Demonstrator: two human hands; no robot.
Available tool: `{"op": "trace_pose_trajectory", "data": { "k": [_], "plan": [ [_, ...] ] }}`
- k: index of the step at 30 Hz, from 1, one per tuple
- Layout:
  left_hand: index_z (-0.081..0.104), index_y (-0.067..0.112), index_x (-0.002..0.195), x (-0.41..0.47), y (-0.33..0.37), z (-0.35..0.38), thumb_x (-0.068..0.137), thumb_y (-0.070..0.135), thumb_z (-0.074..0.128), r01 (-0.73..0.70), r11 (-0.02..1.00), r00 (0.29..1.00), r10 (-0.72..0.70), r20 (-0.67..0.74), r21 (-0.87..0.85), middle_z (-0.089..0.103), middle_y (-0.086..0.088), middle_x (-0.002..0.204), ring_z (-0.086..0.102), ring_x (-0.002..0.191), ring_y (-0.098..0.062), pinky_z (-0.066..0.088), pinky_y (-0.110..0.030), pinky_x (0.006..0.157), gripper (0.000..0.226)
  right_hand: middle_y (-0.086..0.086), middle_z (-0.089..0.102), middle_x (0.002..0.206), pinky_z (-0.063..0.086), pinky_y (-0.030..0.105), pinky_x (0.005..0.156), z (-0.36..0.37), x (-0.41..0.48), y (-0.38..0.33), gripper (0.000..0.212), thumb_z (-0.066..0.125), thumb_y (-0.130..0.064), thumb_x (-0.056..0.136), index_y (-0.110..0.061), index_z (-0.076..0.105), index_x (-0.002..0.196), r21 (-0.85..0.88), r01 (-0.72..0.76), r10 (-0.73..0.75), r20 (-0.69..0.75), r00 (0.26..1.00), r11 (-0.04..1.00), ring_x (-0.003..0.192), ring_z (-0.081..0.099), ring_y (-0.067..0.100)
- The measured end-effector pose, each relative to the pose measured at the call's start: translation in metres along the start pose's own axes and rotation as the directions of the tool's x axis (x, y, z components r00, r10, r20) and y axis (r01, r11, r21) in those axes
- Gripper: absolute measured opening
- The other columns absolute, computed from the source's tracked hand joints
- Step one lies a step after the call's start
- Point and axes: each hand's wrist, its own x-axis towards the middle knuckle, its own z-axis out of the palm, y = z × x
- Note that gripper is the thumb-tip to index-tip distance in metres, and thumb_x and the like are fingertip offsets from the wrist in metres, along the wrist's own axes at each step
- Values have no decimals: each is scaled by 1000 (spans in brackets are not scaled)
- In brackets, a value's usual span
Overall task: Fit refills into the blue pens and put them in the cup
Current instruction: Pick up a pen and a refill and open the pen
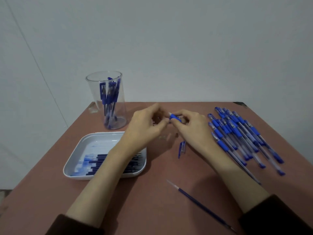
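Blue rubber and clear plastic make up the pen (pixel 174 116), which sits between my two hands above the middle of the table (pixel 152 192). My right hand (pixel 191 128) grips it round the rubber sleeve, thumb and fingers curled. My left hand (pixel 145 126) is curled at the pen's left end, but I cannot tell whether it pinches the tip. I judge the pen light and stiff, with a slippery barrel, so the sleeve is the place to hold. A thin refill would likely bend if forced.

One loose refill (pixel 199 203) lies near me, right of centre, and a cap (pixel 182 149) lies below my right hand. Far left, the clear cup (pixel 121 106) holds several blue pens, tilted. Near left, the white tray (pixel 74 160) holds a row of dark refills (pixel 101 164). A heap of pens (pixel 240 133) lies at right.
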Motion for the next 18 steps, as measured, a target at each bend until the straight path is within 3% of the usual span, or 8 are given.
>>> {"op": "trace_pose_trajectory", "data": {
  "k": [2,4,6,10,13,18],
  "plan": [
    [66,22,79,-6,18,-9,81,13,71,-40,997,960,57,275,-64,67,4,75,55,65,-3,41,-16,63,10,-9,52,54,40,29,56,0,1,2,13,65,-31,87,-27,73,97,3,-6,6,-2,1000,1000,55,47,6],
    [69,23,77,-17,36,-14,78,13,75,8,995,823,51,565,-101,68,4,76,53,61,1,41,-11,61,11,-9,51,52,42,29,58,0,1,2,13,65,-29,86,-26,73,96,4,-15,15,-9,1000,1000,53,48,4],
    [71,24,83,-27,46,-10,75,19,78,1,999,693,27,721,-39,68,6,80,56,65,1,42,-10,64,11,-9,52,51,42,27,59,-2,1,1,13,65,-27,86,-27,73,96,4,-16,16,-19,1000,1000,51,51,-1],
    [72,25,94,-40,47,4,72,26,81,-88,996,599,25,800,34,68,6,90,58,82,-3,43,-10,73,24,-11,49,53,36,25,60,-4,-1,1,14,66,-22,86,-21,74,97,32,7,-6,-38,999,999,53,47,4],
    [73,25,94,-45,47,7,71,25,81,-92,995,593,37,805,22,65,5,88,57,81,-3,42,-11,73,25,-8,48,55,34,25,60,-5,-2,1,16,67,-21,86,-16,74,99,28,26,-25,-46,999,999,58,46,12],
    [76,17,85,-46,44,10,74,15,79,-72,997,607,74,791,-37,64,5,75,57,68,-1,38,-7,66,12,-8,47,54,32,13,54,-6,-4,0,14,66,-18,86,-16,74,97,57,50,-47,-48,998,997,54,42,7]
  ]
}}
